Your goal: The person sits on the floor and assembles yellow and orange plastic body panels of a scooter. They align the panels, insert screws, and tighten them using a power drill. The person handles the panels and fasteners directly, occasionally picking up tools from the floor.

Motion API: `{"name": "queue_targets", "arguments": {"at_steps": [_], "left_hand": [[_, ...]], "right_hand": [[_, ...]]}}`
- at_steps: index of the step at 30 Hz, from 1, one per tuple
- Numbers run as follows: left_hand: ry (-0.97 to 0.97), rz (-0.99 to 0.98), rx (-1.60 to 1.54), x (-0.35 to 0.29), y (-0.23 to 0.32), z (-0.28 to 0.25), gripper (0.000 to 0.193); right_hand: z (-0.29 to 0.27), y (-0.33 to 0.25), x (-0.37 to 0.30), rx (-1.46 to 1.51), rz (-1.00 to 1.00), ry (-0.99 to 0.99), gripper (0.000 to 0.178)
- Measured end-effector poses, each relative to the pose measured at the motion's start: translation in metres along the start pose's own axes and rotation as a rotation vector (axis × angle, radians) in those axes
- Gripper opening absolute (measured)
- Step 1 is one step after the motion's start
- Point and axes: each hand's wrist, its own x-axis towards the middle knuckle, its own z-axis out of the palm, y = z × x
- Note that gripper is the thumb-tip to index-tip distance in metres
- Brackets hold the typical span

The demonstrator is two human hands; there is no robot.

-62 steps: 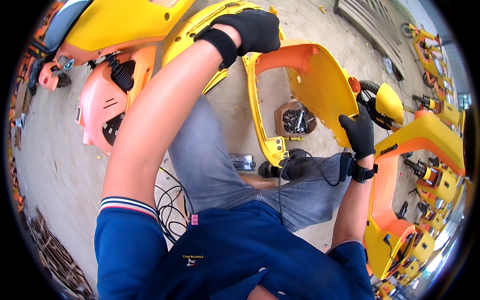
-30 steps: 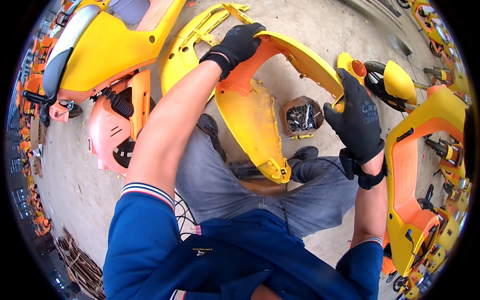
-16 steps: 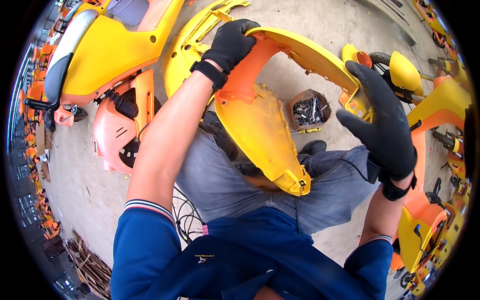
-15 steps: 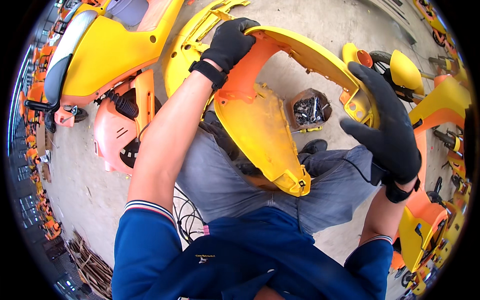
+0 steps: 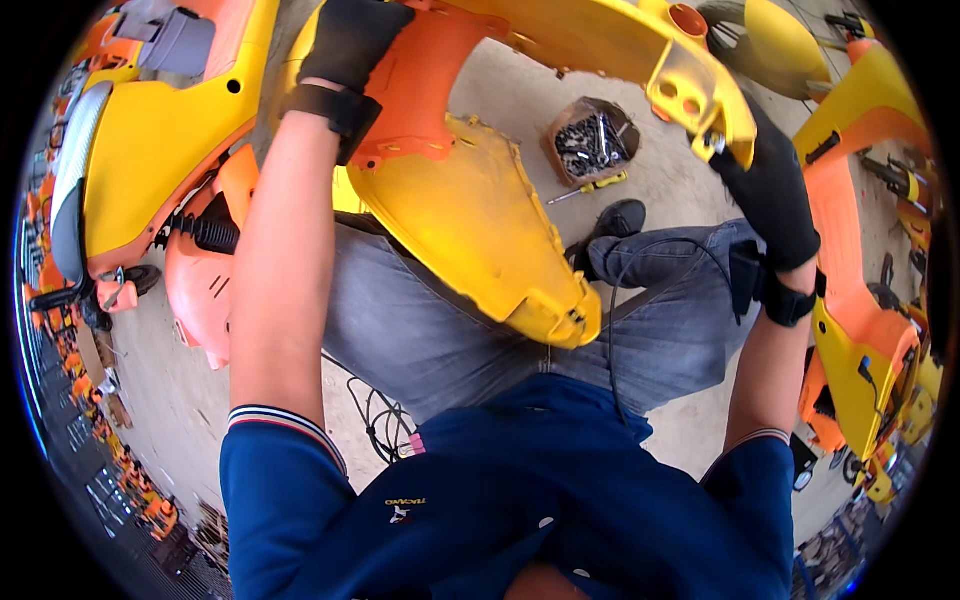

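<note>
A large curved scooter body panel, yellow with an orange middle section, is held over my lap. Its tapered yellow end points toward my waist, and its other arm curves off to the right. My left hand, in a black glove, is closed on the orange part near the top edge of the view; its fingertips are partly hidden. My right hand, also gloved, grips the bracket-like right end from its outer side, with most fingers behind it.
An open box of bolts and small metal parts stands on the floor beyond my shoe, a yellow-handled screwdriver beside it. Yellow and orange scooter bodies flank me at left and right. Black cables lie by my left leg.
The panel has shifted left and upward in view with my left hand. My right hand, spread beside the panel's right end before, has closed on it.
</note>
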Motion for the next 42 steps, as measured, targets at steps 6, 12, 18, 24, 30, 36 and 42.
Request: {"name": "queue_targets", "arguments": {"at_steps": [6,12,18,24,30,36,42], "left_hand": [[0.031,-0.010,0.064,0.005,0.018,0.000,0.028],[0.040,0.027,0.108,0.013,0.011,0.010,0.026],[0.036,-0.004,0.160,0.013,0.014,0.016,0.023],[-0.015,0.030,0.198,0.014,0.018,0.012,0.020],[-0.044,-0.042,0.154,0.000,0.044,0.014,0.018],[-0.059,-0.007,0.218,0.005,0.043,0.022,0.017],[-0.065,0.101,0.287,0.023,0.017,0.027,0.018]], "right_hand": [[0.015,0.033,0.002,0.268,0.350,0.001,0.033],[0.072,0.115,-0.006,0.716,0.882,-0.241,0.023],[0.167,0.219,-0.013,-0.222,-0.125,-0.593,0.030],[0.243,0.240,-0.041,-0.365,-0.347,-0.791,0.019],[0.290,0.203,-0.070,-0.314,0.179,-0.924,0.033],[0.330,0.197,-0.093,-0.020,0.356,-0.705,0.040],[0.336,0.230,-0.083,-0.238,-0.216,-0.844,0.019]]}}
